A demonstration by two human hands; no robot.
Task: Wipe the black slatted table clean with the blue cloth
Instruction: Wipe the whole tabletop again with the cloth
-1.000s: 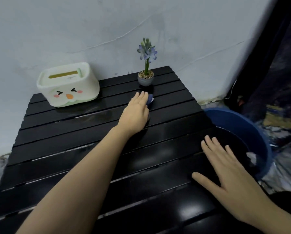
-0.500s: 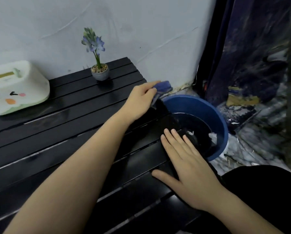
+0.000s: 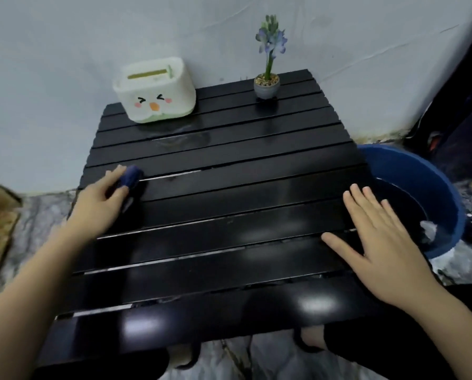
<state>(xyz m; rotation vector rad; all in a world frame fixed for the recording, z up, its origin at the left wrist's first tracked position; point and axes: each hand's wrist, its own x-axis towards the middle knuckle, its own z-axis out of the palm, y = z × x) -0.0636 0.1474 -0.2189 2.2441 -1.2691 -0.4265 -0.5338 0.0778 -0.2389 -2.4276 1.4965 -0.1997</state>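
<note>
The black slatted table [image 3: 229,193] fills the middle of the head view, its slats glossy with wet streaks. My left hand [image 3: 100,204] presses a bunched blue cloth [image 3: 129,180] against a slat near the table's left edge. Most of the cloth is hidden under my fingers. My right hand [image 3: 377,242] lies flat, fingers spread, on the right side of the table with nothing in it.
A white tissue box with a cartoon face [image 3: 155,90] and a small potted purple flower [image 3: 267,83] stand at the back by the wall. A blue basin of water [image 3: 426,187] sits on the floor to the right of the table.
My left hand carried the cloth from the table's right edge by the basin across to the left edge. My right hand stayed flat on the right side.
</note>
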